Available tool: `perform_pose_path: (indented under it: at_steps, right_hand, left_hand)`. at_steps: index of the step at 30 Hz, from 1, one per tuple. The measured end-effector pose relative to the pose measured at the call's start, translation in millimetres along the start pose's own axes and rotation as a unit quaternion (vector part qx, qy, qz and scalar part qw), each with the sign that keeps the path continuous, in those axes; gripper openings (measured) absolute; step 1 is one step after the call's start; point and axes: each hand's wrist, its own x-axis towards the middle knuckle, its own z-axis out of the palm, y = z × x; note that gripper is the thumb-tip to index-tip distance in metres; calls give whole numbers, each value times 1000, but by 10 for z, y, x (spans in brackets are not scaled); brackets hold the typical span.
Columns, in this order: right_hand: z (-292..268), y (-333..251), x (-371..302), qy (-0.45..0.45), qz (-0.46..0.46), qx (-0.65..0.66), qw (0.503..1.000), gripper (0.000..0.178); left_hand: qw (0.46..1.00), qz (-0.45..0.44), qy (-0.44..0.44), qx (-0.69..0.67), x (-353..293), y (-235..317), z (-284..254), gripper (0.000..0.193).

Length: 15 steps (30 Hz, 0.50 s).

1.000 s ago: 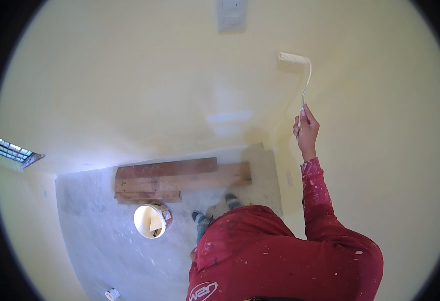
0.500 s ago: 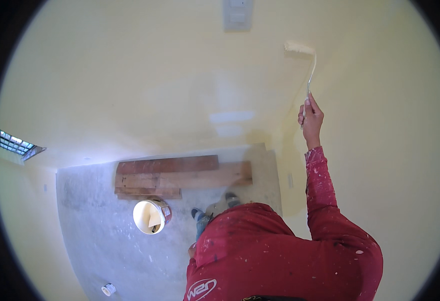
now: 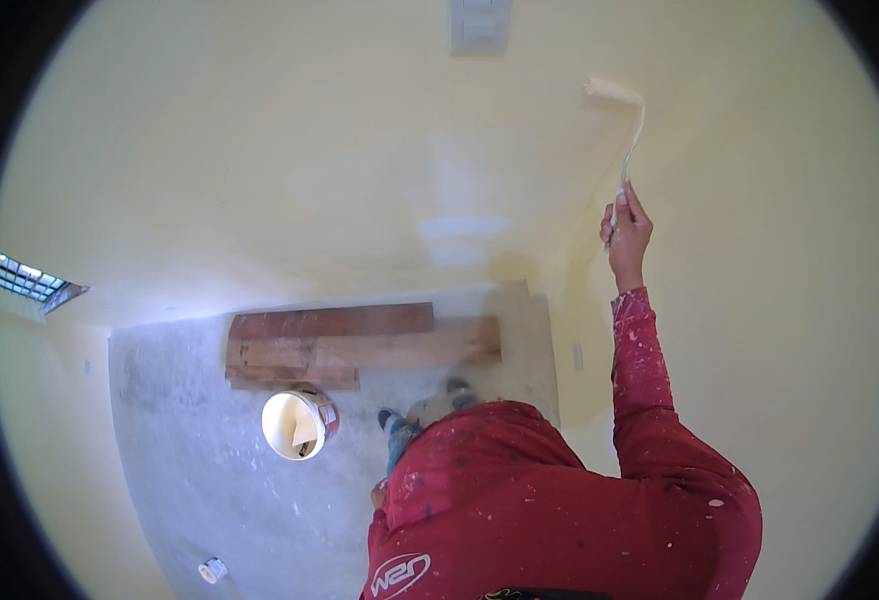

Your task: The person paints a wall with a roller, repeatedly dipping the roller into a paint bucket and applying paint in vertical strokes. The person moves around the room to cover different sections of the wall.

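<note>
High on the pale yellow wall (image 3: 259,170), your right hand (image 3: 626,228) grips the handle of a paint roller (image 3: 614,92), its sleeve pressed against the paint near the corner. Left hand: out of sight, state unknown. Below you, an open paint bucket (image 3: 299,424) sits on the grey floor (image 3: 189,480) just beside stacked wooden planks (image 3: 359,345).

the right arm, in a paint-flecked red sleeve, is stretched up and away from the body, nearly straight at the elbow. the right hand (image 3: 626,232) is raised high, with the wrist bare above the cuff and the fingers (image 3: 635,208) closed in a firm grip. the left hand is barely seen, low against the front of the torso, its state unclear.
</note>
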Motion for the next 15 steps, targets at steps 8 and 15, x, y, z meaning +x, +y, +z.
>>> perform_pose_path:
  at_steps: [8,15]
  right_hand:
    - [2,-132,-321,-1,43,12,999,43]
    - [8,371,-614,-82,216,-110,967,46]
  left_hand:
    - [998,40,7,50,-119,-15,-160,33]
    - [1000,-25,7,-9,-376,-162,21,39]
